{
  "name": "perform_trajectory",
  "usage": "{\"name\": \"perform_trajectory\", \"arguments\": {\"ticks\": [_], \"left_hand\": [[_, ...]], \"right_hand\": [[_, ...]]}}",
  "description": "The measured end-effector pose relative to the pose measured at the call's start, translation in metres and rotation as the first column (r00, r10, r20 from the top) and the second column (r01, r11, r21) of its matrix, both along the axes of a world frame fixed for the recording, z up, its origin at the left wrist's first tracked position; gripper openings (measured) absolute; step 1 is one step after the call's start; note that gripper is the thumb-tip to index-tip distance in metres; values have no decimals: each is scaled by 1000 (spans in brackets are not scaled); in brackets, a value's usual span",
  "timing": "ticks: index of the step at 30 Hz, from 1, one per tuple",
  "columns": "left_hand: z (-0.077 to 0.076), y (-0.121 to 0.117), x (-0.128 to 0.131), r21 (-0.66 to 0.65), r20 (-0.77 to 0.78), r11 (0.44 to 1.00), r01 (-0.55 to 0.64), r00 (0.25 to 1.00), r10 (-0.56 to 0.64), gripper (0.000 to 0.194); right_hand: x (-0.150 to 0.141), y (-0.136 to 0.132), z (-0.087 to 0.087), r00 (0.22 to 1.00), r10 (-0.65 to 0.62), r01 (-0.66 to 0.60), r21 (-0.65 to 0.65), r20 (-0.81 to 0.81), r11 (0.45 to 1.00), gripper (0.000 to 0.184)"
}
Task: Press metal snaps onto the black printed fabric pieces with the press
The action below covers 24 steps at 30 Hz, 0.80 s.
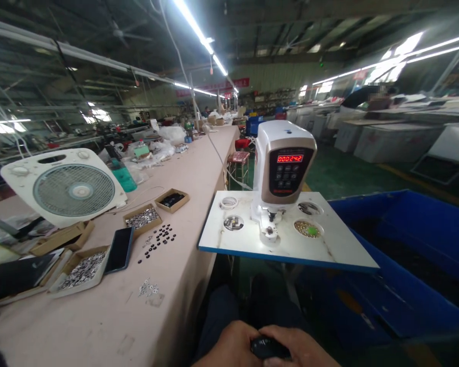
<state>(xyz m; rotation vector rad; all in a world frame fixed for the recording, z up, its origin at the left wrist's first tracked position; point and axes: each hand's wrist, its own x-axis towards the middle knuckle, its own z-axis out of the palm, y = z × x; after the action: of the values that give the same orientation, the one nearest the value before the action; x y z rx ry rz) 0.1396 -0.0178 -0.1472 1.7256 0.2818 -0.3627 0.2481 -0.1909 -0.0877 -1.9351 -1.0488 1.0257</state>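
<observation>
Both of my hands meet low in my lap at the bottom edge of the head view. My left hand [229, 346] and my right hand [302, 349] close together around a small black object [270, 347]; what it is I cannot make out. Ahead of them a white snap-press machine [285, 173] with a red digital counter stands on a white plate [248, 239] with a blue edge. Round recesses in the plate hold small metal parts [308, 229].
A long pink workbench [137, 306] runs along the left, carrying cardboard trays of small metal parts [84, 270], loose black buttons [158, 239], a phone [119, 250] and a white box fan [67, 188]. A large blue bin [405, 265] sits at right. A person stands far right.
</observation>
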Motion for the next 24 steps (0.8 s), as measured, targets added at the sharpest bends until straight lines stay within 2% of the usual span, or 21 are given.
{"name": "perform_trajectory", "arguments": {"ticks": [2, 5, 11, 16, 20, 24], "left_hand": [[12, 3, 7, 1, 7, 1000, 10, 1000, -10, 32], [31, 11, 21, 58, 24, 998, 34, 999, -35, 32], [58, 17, 48, 71, -8, 987, 141, 990, -141, 36], [73, 19, 72, -28, -9, 985, 169, 986, -169, 35], [79, 25, 93, -81, -53, 989, 121, 991, -125, 35], [77, 33, 109, -211, -139, 977, 32, 988, -63, 38]], "right_hand": [[6, -2, 0, 999, -38, 40, 57, -39, 998, 16], [16, -4, -1, 993, -104, 112, 124, -62, 986, 23], [37, -10, -1, 974, -102, 115, 54, -201, 992, 44], [60, -11, -5, 961, -112, 140, 94, -253, 986, 57], [82, -2, -8, 972, -142, 154, 54, -186, 987, 49], [104, 8, -4, 994, -75, 85, 123, -85, 989, 46]]}}
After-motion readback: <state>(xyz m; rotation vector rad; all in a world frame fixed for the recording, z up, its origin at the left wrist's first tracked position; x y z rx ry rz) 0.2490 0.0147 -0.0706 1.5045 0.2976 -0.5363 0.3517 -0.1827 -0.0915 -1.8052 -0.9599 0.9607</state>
